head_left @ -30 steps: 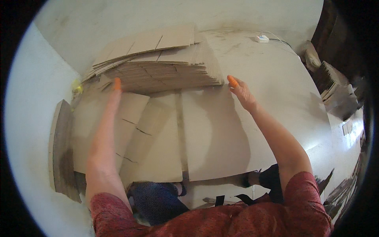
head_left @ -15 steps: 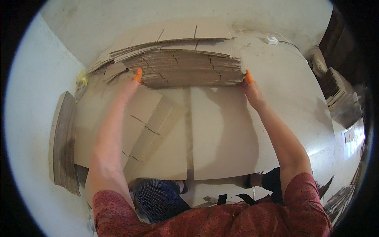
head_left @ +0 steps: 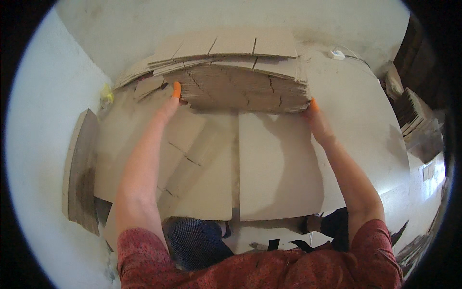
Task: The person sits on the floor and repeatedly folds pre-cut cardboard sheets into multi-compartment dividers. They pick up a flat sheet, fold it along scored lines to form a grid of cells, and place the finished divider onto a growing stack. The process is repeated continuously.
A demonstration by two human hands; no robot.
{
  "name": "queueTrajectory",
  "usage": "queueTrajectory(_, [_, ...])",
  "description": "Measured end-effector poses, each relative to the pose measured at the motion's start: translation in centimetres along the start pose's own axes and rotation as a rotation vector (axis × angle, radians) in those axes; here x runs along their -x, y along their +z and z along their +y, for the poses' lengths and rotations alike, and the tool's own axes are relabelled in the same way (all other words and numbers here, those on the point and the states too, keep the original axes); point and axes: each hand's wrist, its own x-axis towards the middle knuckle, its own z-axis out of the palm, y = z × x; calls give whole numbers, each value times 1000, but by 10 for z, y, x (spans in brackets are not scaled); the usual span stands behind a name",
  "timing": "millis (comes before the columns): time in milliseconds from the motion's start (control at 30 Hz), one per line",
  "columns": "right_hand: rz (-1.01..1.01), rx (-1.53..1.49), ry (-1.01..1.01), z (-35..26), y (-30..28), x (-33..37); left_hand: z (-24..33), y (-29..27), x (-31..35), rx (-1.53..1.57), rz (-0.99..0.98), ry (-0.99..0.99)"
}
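Observation:
A thick stack of slotted cardboard sheets (head_left: 236,89) stands at the far side of the work surface, its layered edges facing me. My left hand (head_left: 174,98) grips its left end, and my right hand (head_left: 317,121) is closed on its right end. Orange covers sit on both thumbs; most of the other fingers are hidden by the stack. Behind and above it lie further slotted cardboard sheets (head_left: 231,44), fanned and overlapping. Close to my left hand rests a small loose cardboard piece (head_left: 148,87).
Large flat boards (head_left: 279,183) cover the surface, with a seam between them. An upright cardboard stack (head_left: 82,173) leans by the left wall, near a yellow packet (head_left: 106,94). A white socket block (head_left: 337,54) with a cable lies at back right. Bundled cardboard (head_left: 413,111) stands at far right.
The whole view has shifted slightly. The stack and both hands sit a little farther right and nearer to me. Both hands keep their hold on its ends.

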Motion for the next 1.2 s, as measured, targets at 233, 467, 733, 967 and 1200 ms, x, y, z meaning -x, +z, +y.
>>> queueTrajectory(233, [85,-185,208,-31,30,38,-7,8,55,10,805,360])
queueTrajectory(467, [-45,-256,348,-50,40,110,193,124,93,-594,711,1078])
queueTrajectory(733, [-215,-109,392,-90,40,218,253,135,52,-930,391,571])
queueTrajectory(967, [-167,-105,362,-122,14,267,257,100,91,-319,234,732])
queueTrajectory(1200, [-42,-880,199,-138,13,276,157,239,259,-165,-174,1178])
